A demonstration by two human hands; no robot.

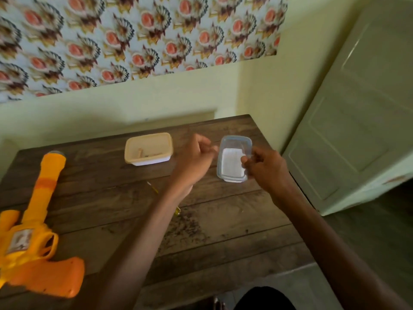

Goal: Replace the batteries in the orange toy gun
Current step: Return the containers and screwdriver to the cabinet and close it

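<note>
Two tubs — beige tub (152, 162) holds small bits; right hand (267, 167) pinches clear tub (230, 165) rim; left hand (194, 158) curled, grip unclear.

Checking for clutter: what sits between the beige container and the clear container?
Only the left hand, fingers curled, over bare wooden table, as the head view shows.

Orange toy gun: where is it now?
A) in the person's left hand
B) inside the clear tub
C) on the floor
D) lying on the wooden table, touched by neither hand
D: the orange toy gun lies on the table, with the left hand and right hand away by the clear tub.
</note>
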